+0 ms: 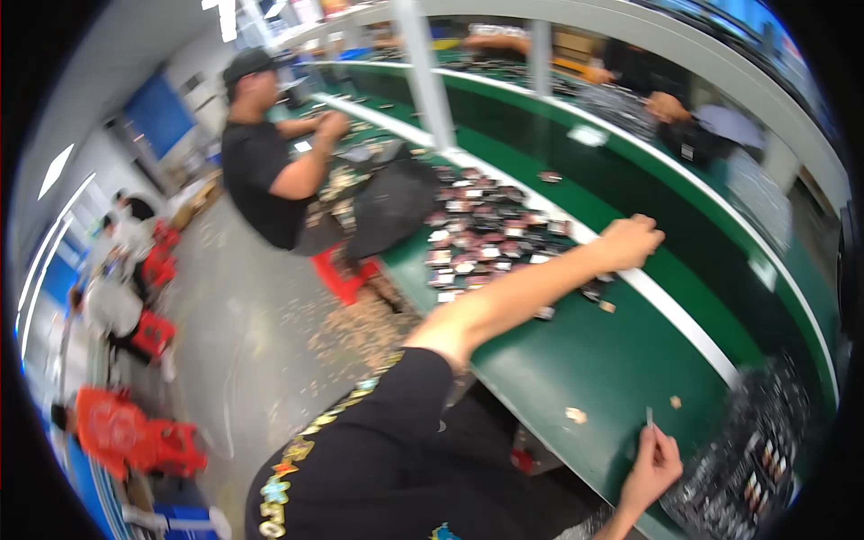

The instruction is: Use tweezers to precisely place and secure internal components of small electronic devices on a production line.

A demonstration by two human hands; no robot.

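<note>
green bench [531,378]: one, running from the centre to the lower right of the frame, in front of you.
your right hand [655,459]: lower right, fingertips pinched on one thin pale strip [650,417], which points upward out of them.
your left hand [633,243]: right of centre, arm stretched out above the white rail [693,328], fingers curled; whether they hold anything, you cannot tell.
dark pieces [490,225]: one heap at the centre, white-marked, too many and too blurred to count.
dark green belt [702,279]: beyond the rail, with one small piece [550,176] lying near the heap.
tan scraps [576,415]: three on the bare bench, two of them near your right hand.
clear plastic bag [751,450]: one, lower right, with many small dark pieces showing inside, beside your right hand.
co-worker [265,171]: one, upper left, seated on one red stool [340,274].
</note>
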